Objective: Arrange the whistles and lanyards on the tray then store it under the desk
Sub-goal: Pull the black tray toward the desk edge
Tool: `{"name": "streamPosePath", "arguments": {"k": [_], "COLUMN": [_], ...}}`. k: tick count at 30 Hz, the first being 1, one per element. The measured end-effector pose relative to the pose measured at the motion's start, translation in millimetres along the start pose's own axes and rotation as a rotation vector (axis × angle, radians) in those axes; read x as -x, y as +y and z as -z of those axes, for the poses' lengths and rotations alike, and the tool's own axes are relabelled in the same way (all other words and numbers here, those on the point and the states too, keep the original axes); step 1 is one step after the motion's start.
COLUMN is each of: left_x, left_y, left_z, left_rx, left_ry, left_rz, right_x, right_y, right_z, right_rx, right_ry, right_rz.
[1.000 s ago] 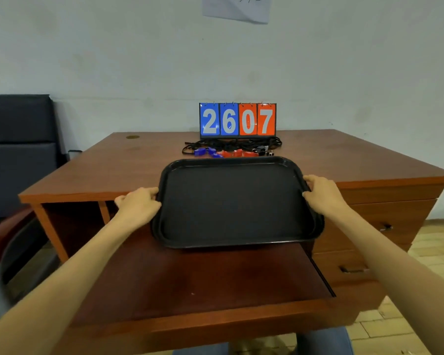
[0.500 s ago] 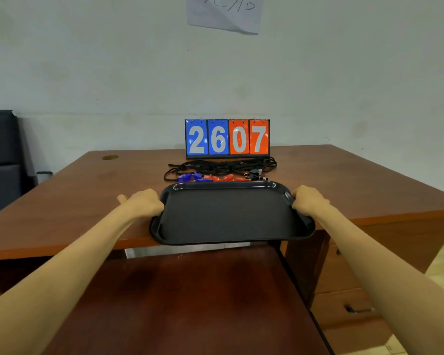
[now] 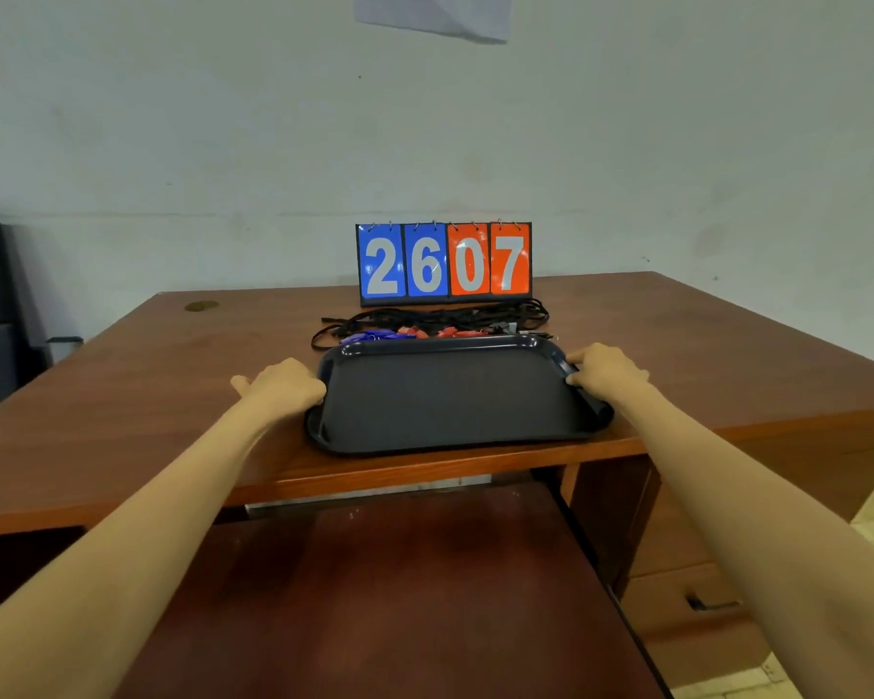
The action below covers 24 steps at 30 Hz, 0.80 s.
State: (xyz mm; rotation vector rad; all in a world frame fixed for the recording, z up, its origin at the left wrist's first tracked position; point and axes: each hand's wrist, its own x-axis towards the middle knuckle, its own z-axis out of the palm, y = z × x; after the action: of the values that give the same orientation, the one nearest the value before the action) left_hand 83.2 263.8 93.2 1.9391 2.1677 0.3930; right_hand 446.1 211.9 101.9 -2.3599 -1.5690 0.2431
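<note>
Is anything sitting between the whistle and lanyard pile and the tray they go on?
Nothing visible does. The whistles and lanyards lie on the desk just behind the far rim of the tray, which holds nothing yet.

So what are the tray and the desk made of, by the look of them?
The tray is probably moulded plastic: dark, matt, with a sheen on its rolled rim. The desk is reddish-brown wood or wood-look laminate, semi-gloss; grain and soft reflections show, but not which.
</note>
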Motion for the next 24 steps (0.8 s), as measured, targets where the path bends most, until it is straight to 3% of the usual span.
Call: {"name": "streamPosePath", "arguments": {"k": [24], "left_x": [56.5], "left_y": [0.5], "left_z": [-1.1], "left_rx": [0.063], "left_ry": [0.034], "left_rz": [-0.020], "right_x": [30.0], "right_y": [9.1], "right_z": [-1.1], "right_rx": [0.024], "right_ry": [0.103], "right_rz": [0.009]}}
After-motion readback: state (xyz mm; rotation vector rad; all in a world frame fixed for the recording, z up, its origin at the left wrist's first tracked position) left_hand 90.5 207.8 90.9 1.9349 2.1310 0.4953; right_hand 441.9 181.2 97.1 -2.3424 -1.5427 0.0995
